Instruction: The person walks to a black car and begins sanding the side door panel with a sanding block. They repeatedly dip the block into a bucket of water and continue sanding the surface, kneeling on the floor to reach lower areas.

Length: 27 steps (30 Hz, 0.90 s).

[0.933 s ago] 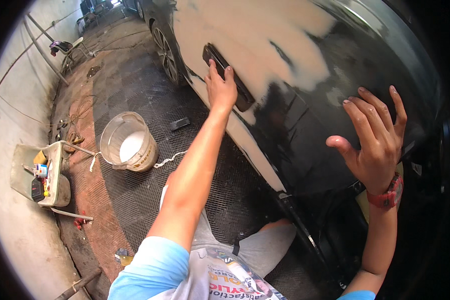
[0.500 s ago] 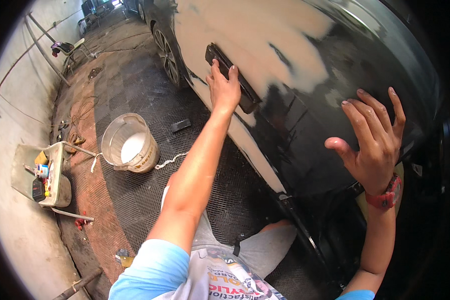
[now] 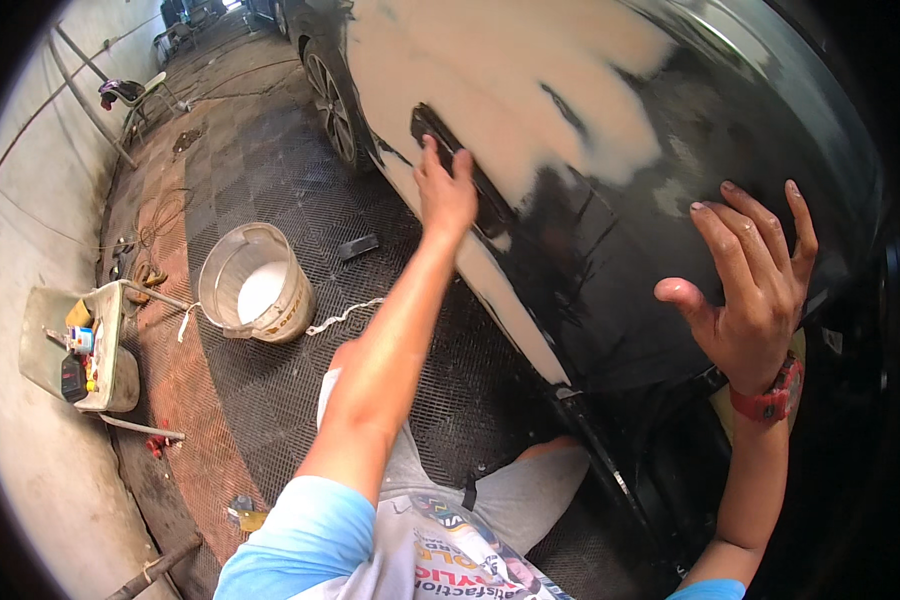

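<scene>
My left hand (image 3: 446, 200) grips a long black sanding block (image 3: 488, 190), fingers over its back, with the block lying against the lower side of a dark car door panel (image 3: 620, 260). A broad beige filler patch (image 3: 510, 60) covers much of the panel, smooth with dark bare spots showing through. My right hand (image 3: 750, 290), with a red watch (image 3: 770, 392) on its wrist, is spread with fingers apart over the dark part of the panel. Whether its fingers press on the surface I cannot tell.
A translucent bucket (image 3: 292, 310) holding whitish liquid stands on the dark floor matting, a small black block (image 3: 358, 246) beside it. To the left, an overturned plastic chair (image 3: 110, 385) carries tins and tools. A car wheel (image 3: 328, 105) stands farther ahead; a green chair (image 3: 148, 90) is by the wall.
My left hand and the sanding block have slid slightly down along the panel. The right hand stays spread in nearly the same place.
</scene>
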Motion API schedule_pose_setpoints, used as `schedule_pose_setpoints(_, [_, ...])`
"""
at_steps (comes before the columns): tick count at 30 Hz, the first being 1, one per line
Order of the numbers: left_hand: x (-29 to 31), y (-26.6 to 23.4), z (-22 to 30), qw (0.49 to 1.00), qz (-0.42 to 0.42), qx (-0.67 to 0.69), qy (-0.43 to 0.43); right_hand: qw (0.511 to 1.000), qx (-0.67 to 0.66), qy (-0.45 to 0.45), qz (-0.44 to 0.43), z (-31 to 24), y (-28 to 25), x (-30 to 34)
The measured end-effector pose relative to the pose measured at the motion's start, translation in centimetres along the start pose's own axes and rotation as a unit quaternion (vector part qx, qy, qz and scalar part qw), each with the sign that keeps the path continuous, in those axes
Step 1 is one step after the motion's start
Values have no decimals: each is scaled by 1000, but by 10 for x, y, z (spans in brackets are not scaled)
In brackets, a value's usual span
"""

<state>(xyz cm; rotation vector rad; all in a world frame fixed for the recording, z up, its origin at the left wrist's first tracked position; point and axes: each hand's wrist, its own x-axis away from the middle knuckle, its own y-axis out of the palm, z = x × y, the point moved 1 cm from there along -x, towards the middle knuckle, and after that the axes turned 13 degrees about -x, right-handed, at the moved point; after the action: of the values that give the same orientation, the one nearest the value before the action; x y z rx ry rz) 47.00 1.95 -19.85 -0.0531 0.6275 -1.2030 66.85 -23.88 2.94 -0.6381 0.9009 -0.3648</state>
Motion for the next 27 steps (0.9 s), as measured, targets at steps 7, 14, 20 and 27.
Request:
schedule_pose_setpoints(7, [129, 3, 59, 994, 15, 10, 109, 999, 24, -16, -25, 0, -6, 1])
schedule_pose_setpoints(14, [29, 26, -51, 997, -33, 16, -64, 999, 16, 15, -42, -1, -4, -1])
schedule_pose_setpoints(20, [160, 21, 33, 998, 4, 32, 61, 998, 39, -9, -39, -1, -7, 0])
schedule_pose_setpoints(27, [25, 53, -95, 981, -29, 123, -145, 999, 31, 0, -28, -3, -1, -3])
